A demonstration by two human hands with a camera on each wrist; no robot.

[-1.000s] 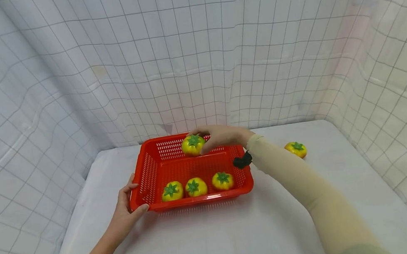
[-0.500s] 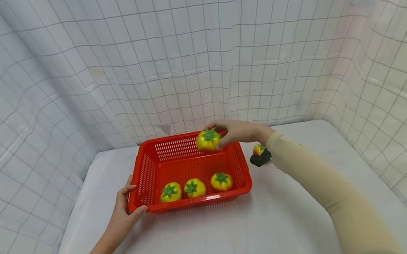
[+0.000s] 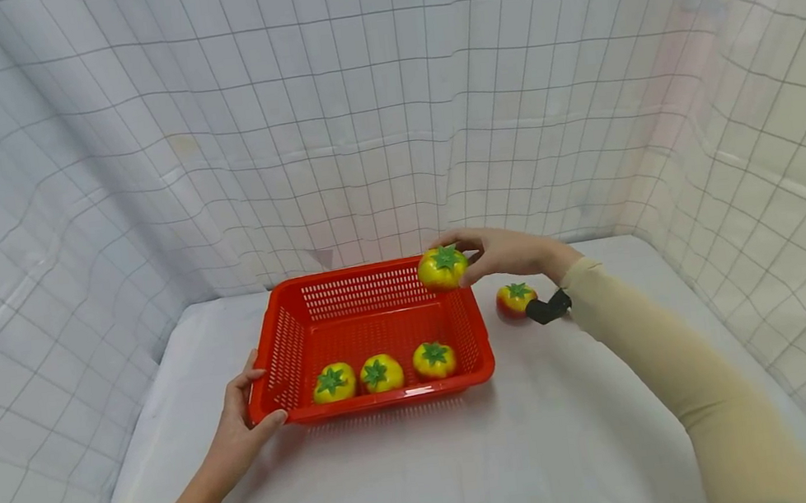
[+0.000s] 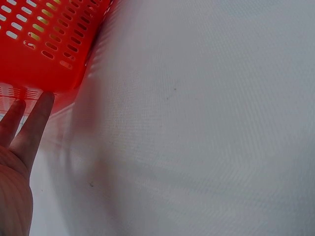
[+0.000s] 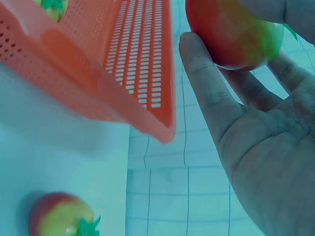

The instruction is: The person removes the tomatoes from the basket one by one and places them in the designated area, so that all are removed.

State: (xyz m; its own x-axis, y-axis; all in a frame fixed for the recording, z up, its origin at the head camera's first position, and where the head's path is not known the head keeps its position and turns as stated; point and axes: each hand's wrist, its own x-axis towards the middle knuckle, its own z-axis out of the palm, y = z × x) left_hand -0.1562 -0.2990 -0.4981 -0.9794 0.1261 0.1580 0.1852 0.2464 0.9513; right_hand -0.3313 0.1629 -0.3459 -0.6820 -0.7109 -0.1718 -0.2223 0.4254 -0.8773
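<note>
A red plastic basket (image 3: 382, 399) with slotted walls stands on the table. Several yellow-red tomatoes with green star-shaped leaves are in view. My right hand (image 3: 511, 254) holds one tomato (image 3: 442, 269) between thumb and fingers, raised over the basket's back right corner. In the right wrist view that tomato (image 5: 236, 37) shows its red underside. My left hand (image 3: 233, 433) grips the basket's front left corner, thumb at the front rim, fingers along the left side. Inside, along the front wall, lie a left tomato (image 3: 333, 383), a middle tomato (image 3: 382, 373) and a right tomato (image 3: 434, 360).
Another tomato (image 3: 516, 301) lies on the white table (image 3: 414, 482) just right of the basket, beside the right wrist's black camera mount (image 3: 550, 308). White cloth with a dark grid (image 3: 388, 120) hangs at the back and sides.
My right hand has carried the tomato rightward, from over the basket's middle to its back right corner. The tomato on the table shows more fully. My left hand stays on the basket.
</note>
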